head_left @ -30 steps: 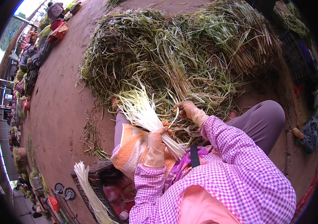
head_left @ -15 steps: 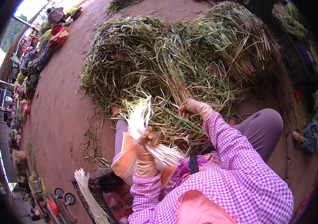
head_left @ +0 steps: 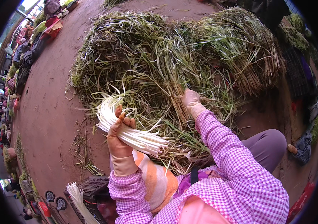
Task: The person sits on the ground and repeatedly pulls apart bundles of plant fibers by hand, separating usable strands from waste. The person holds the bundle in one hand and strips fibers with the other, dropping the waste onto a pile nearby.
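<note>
Greenery lies heaped before you. Striped cloth covers part of your lap. Pale stalks, bundled near the heap's closest edge, are clasped in your left hand; your right hand is at brown stems, its grip impossible to tell.

A purple thing lies at the right side of the dark crate, with a dark plastic bag below that crate, a red sack farther below it, and, far to its left across the brown floor, two small wheels and a red bag.
</note>
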A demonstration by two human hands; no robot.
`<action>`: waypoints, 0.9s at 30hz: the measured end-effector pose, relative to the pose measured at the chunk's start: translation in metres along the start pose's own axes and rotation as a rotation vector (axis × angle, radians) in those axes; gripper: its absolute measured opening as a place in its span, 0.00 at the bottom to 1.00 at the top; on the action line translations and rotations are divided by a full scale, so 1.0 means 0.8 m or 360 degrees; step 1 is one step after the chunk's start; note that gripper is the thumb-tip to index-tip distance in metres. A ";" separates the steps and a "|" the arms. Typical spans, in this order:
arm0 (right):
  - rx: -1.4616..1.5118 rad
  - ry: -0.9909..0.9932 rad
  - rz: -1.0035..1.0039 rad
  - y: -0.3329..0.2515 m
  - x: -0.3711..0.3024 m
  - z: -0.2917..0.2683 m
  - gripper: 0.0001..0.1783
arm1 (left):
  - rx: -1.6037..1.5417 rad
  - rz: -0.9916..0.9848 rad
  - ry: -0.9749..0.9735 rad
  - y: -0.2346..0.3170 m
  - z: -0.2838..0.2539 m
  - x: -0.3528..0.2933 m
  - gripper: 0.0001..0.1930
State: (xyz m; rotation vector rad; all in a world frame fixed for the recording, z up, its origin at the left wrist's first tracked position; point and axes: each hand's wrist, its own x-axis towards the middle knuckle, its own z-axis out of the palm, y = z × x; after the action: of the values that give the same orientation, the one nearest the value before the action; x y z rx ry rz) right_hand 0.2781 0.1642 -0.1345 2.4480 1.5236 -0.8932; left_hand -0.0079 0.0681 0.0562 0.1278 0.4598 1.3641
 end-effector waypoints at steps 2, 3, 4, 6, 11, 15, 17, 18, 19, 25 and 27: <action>-0.0171 -0.0077 -0.0108 0.001 0.009 0.002 0.16 | 0.0077 -0.0010 0.0067 -0.004 0.001 0.003 0.28; -0.0244 -0.0113 -0.0150 0.001 0.011 0.001 0.17 | 0.0099 -0.0004 0.0064 -0.006 0.003 0.005 0.28; -0.0197 -0.0071 -0.0183 0.001 0.011 -0.003 0.18 | 0.0130 -0.0027 0.0081 -0.009 0.006 0.006 0.28; -0.0132 -0.0046 -0.0206 0.002 0.005 -0.016 0.20 | 0.0269 -0.0067 0.0017 -0.014 0.011 0.009 0.28; 0.1865 -0.0203 -0.0429 0.038 -0.051 -0.056 0.11 | 0.0583 -0.0244 0.0082 -0.029 0.010 0.010 0.23; 0.2155 -0.0855 -0.0566 0.056 -0.119 -0.063 0.13 | 0.0885 -0.0311 0.0130 -0.046 0.004 0.010 0.16; 0.2103 -0.0930 -0.0666 0.061 -0.151 -0.061 0.13 | 0.0993 -0.0311 0.0174 -0.055 0.002 0.008 0.14; 0.2169 -0.1026 -0.0854 0.066 -0.168 -0.058 0.13 | 0.1068 -0.0302 0.0235 -0.060 0.000 0.006 0.15; 0.2040 -0.1143 -0.0753 0.065 -0.181 -0.055 0.12 | 0.1142 -0.0290 0.0298 -0.065 0.000 0.008 0.15; 0.1812 -0.1252 -0.0670 0.060 -0.252 -0.026 0.05 | 0.1350 -0.0459 0.0468 -0.082 -0.017 0.003 0.13; 0.1718 -0.1262 -0.0695 0.060 -0.265 -0.019 0.05 | 0.1326 -0.0547 0.0387 -0.088 -0.026 0.000 0.13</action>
State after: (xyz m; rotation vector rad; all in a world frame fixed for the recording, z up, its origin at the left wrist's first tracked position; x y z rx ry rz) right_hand 0.2579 -0.0185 -0.0172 1.6248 1.3992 -2.8998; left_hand 0.0481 0.0494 0.0129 0.5413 1.1831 0.7843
